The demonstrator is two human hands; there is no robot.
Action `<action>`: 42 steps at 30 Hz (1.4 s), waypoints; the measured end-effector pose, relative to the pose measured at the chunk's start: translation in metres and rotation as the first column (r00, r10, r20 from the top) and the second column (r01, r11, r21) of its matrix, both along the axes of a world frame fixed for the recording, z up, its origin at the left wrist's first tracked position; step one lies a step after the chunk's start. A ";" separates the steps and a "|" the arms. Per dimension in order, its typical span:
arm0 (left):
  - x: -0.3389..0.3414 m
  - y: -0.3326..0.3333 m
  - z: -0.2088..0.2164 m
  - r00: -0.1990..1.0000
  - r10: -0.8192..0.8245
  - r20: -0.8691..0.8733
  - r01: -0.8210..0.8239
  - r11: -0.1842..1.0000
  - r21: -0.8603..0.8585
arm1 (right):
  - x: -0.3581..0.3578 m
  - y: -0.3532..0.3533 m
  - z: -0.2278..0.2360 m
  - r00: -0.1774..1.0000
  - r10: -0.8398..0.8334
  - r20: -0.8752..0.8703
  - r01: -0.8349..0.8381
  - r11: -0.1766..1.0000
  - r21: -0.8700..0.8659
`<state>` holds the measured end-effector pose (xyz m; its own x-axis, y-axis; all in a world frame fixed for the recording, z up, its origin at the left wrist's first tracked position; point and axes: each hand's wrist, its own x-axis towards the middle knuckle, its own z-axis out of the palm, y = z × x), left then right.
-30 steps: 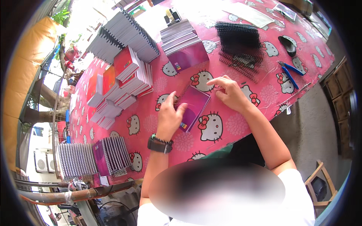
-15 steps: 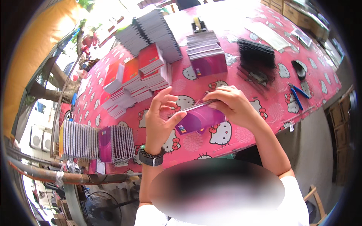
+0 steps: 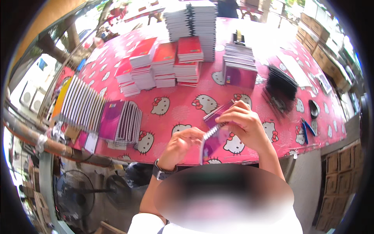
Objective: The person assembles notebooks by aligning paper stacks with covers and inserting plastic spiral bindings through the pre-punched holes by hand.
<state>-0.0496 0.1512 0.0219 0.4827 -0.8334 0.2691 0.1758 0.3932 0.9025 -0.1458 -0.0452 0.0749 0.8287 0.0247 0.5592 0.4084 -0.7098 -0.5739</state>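
A purple notebook [image 3: 215, 143] with a spiral along its upper edge is held tilted between my two hands, over the near edge of the table. My right hand [image 3: 244, 124] pinches the upper right end of the spiral edge. At the lower left end of that edge, my left hand [image 3: 181, 147] has its fingers closed on the notebook; a dark watch is on its wrist. Just beyond lies another purple notebook [image 3: 213, 119] with a white-edged binding, partly hidden by my right hand.
Red-covered book stacks [image 3: 163, 54] and tall spiral notebook piles [image 3: 203, 35] stand at the back. Purple notebooks [image 3: 240, 76] are piled behind my right hand. Black spiral bindings [image 3: 281, 82] and blue-handled pliers [image 3: 305, 130] lie right. A notebook row [image 3: 80, 103] stands left.
The notebook has turned so its spiral edge slants more steeply, and it has come nearer to me. My left hand moved down and its spread fingers closed on it. The view has shifted.
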 end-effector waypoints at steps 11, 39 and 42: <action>0.001 -0.020 -0.036 0.884 0.456 0.103 -0.465 0.880 0.097 | 0.009 0.056 -0.009 0.992 0.125 0.004 -0.123 0.977 -0.172; 0.013 -0.020 -0.067 0.596 0.791 -0.139 -0.773 0.612 0.167 | 0.032 0.092 -0.048 0.957 -0.200 -0.212 0.218 0.974 0.064; 0.010 -0.025 -0.060 0.550 0.825 -0.132 -0.809 0.566 0.162 | 0.031 0.096 -0.043 0.921 -0.197 -0.336 0.242 0.965 0.099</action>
